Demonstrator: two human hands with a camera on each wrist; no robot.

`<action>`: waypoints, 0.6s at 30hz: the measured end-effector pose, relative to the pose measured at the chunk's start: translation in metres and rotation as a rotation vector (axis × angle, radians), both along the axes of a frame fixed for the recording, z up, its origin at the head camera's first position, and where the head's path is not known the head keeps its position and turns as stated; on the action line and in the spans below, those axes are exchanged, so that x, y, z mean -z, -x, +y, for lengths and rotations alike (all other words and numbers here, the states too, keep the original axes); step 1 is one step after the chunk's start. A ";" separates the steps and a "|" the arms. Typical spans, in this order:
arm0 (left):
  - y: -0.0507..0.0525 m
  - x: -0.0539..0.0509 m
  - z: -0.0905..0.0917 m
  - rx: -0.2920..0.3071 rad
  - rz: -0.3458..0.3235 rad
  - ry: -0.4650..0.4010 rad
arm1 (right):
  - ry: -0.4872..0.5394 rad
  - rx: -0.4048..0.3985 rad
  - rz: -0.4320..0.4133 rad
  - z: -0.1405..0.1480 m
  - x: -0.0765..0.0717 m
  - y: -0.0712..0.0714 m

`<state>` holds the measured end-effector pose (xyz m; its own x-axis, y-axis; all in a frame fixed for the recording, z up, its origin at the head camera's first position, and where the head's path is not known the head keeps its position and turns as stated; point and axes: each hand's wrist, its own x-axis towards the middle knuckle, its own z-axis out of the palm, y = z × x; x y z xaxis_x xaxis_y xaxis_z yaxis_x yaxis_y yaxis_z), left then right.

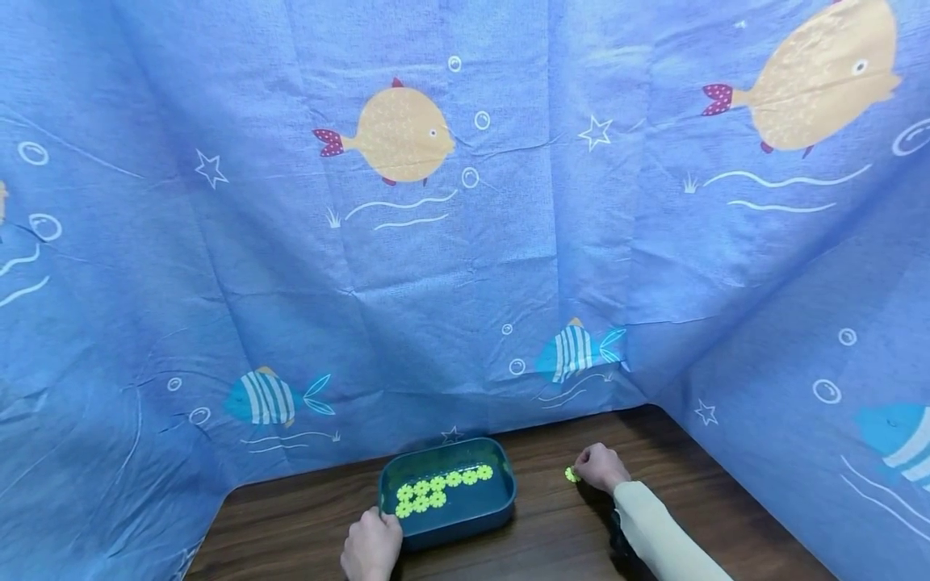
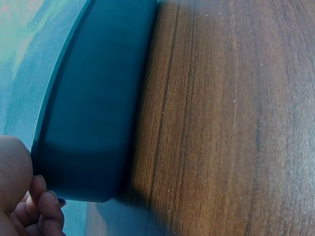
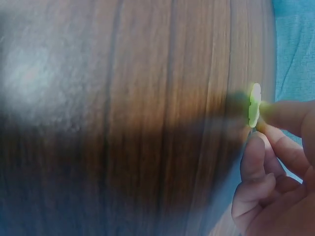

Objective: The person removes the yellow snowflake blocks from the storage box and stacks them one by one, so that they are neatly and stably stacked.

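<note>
A dark teal rectangular tray (image 1: pixel 465 528) sits on the wooden table, with several yellow-green flower-shaped pieces (image 1: pixel 437 483) laid in rows inside it. My left hand (image 1: pixel 372 545) grips the tray's near left corner; in the left wrist view, thumb and curled fingers meet at the rim beside the tray's dark outer wall (image 2: pixel 93 108). Off to the tray's right, my right hand (image 1: pixel 601 466) pinches one more flower-shaped piece (image 3: pixel 254 105) by its edge, close to the tabletop. In the right wrist view that piece is seen nearly edge-on, its other fingers curled below.
The brown wood-grain table (image 1: pixel 552 532) carries the tray and extends right of it. Blue fabric (image 1: pixel 465 258) printed with fish, stars and bubbles hangs behind the table and along both sides, close behind the tray's far edge.
</note>
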<state>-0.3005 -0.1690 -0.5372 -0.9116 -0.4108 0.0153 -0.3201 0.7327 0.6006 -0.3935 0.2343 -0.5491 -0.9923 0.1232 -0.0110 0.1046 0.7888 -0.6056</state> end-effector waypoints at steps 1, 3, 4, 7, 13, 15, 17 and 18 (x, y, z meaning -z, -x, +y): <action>0.000 0.000 0.000 0.000 -0.002 0.001 | 0.004 0.000 -0.003 0.000 0.000 0.000; 0.000 0.000 0.001 0.000 0.002 0.005 | 0.010 -0.009 0.000 0.001 0.001 -0.001; 0.000 0.000 0.001 0.001 0.006 0.007 | 0.015 -0.013 0.001 0.001 0.001 -0.001; -0.001 0.000 0.001 0.001 0.025 0.013 | 0.020 -0.024 0.007 0.000 0.000 -0.002; -0.001 -0.002 0.001 0.002 0.009 0.008 | -0.009 -0.044 -0.010 -0.003 -0.003 -0.003; -0.001 -0.002 0.001 0.000 0.002 0.006 | -0.014 -0.046 -0.021 -0.003 -0.003 -0.003; -0.002 -0.002 0.001 -0.002 -0.001 0.006 | -0.016 -0.045 -0.034 -0.003 -0.002 -0.003; -0.002 -0.001 0.001 -0.004 -0.002 0.007 | -0.016 -0.045 -0.039 -0.003 -0.002 -0.003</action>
